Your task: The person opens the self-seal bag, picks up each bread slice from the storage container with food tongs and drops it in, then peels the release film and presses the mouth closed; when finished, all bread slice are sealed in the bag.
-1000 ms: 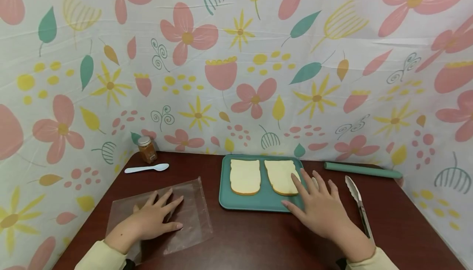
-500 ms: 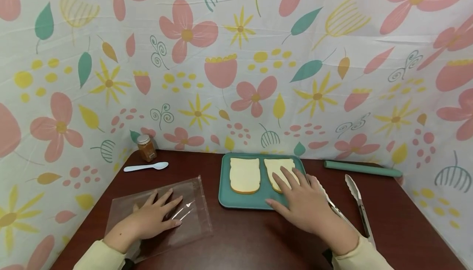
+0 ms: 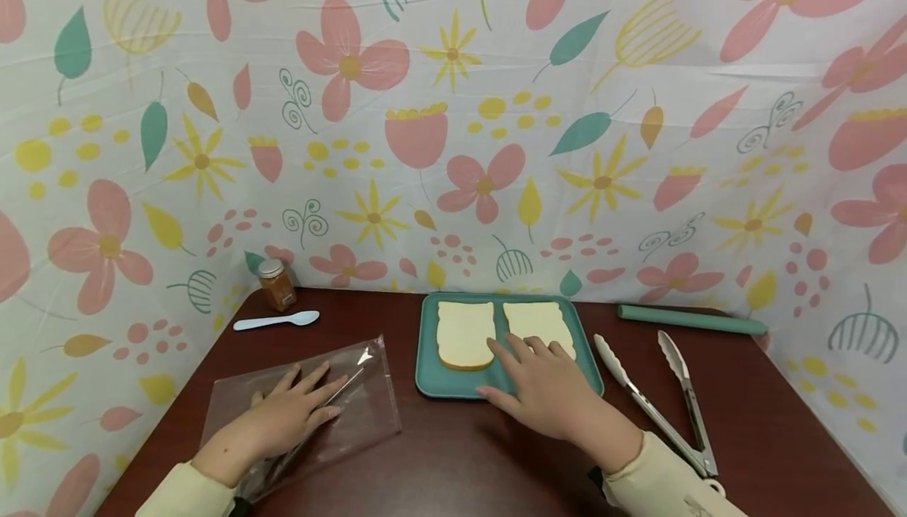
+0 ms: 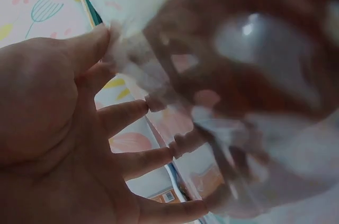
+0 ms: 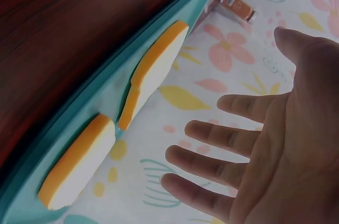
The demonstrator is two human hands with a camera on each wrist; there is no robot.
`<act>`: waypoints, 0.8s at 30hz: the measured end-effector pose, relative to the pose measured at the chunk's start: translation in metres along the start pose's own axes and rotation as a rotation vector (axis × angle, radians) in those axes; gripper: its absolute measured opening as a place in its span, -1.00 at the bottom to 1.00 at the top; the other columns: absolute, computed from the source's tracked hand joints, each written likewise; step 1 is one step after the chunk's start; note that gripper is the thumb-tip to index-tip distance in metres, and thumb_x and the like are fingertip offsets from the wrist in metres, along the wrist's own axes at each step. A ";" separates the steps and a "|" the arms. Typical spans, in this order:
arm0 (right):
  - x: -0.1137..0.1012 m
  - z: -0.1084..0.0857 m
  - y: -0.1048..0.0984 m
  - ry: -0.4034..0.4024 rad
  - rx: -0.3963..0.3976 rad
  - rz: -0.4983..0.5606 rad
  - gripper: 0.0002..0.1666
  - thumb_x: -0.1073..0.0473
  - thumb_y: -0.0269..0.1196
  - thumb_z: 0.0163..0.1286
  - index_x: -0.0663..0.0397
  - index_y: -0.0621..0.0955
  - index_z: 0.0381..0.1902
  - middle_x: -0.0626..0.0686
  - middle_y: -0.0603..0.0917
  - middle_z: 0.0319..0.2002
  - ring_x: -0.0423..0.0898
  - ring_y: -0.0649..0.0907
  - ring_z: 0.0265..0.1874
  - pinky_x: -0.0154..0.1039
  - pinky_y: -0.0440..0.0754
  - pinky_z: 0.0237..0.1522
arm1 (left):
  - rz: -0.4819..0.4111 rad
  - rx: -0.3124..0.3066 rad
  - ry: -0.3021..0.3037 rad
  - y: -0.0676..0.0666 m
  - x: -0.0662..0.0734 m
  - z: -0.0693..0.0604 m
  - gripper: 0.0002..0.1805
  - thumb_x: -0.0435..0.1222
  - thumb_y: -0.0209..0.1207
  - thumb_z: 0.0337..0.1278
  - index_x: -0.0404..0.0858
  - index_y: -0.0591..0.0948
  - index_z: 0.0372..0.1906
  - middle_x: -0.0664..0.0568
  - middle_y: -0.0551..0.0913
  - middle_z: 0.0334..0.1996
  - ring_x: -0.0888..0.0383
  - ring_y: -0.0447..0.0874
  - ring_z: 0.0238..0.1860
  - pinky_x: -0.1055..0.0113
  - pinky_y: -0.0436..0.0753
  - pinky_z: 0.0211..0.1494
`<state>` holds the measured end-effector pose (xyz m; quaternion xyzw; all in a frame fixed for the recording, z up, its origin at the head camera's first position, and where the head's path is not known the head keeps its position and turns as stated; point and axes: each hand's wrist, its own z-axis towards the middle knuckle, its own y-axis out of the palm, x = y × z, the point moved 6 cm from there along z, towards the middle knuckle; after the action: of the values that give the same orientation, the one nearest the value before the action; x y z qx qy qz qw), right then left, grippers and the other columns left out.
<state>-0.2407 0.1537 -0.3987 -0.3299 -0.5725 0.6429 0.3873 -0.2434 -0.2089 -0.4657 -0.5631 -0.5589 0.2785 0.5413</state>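
The left hand lies with spread fingers on a clear plastic bag at the table's left; in the left wrist view its fingertips touch the film. Two bread slices, the left one and the right one, lie side by side on a teal tray. Over the tray's front edge is the right hand, fingers spread, partly covering the right slice in the head view. The right wrist view shows the right hand holding nothing, apart from both slices.
Metal tongs lie spread right of the tray, beside the right forearm. A green rod lies along the back right edge. At the back left stand a lidded jar and, before it, a white spoon. A patterned cloth hangs behind.
The right hand has moved left across the right slice, uncovering the tongs. The left hand stays on the bag, whose film has creased near its fingers.
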 end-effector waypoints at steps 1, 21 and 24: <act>-0.001 0.001 0.002 -0.001 -0.010 0.004 -0.09 -0.52 0.01 0.60 -0.08 0.41 0.62 0.18 0.54 0.49 0.24 0.62 0.34 0.28 0.65 0.24 | -0.007 0.004 -0.004 0.000 -0.001 0.001 -0.39 0.18 -0.01 0.64 0.27 0.33 0.65 -0.03 0.14 0.75 -0.54 -0.02 0.69 -0.91 0.03 0.29; -0.063 0.070 0.004 -0.067 -0.082 0.704 -0.58 -0.10 0.19 0.68 0.02 0.73 0.23 -0.03 0.81 0.08 -0.13 0.78 -0.11 -0.24 0.75 -0.08 | 0.010 0.218 -0.036 -0.017 0.016 -0.005 -0.43 0.08 -0.19 0.77 0.27 0.19 0.71 -0.13 0.13 0.74 -0.56 0.04 0.67 -0.85 0.22 0.28; -0.076 0.086 0.012 -0.019 -0.137 0.829 -0.60 -0.09 0.27 0.62 0.01 0.76 0.18 -0.04 0.84 -0.03 -0.11 0.77 -0.20 -0.31 0.69 -0.20 | 0.021 0.219 -0.052 -0.017 0.020 -0.006 -0.43 0.07 -0.18 0.77 0.27 0.19 0.71 -0.13 0.13 0.74 -0.56 0.04 0.67 -0.82 0.28 0.27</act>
<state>-0.2800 0.0449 -0.4007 -0.5515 -0.4363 0.7077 0.0677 -0.2392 -0.1953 -0.4423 -0.4987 -0.5333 0.3581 0.5819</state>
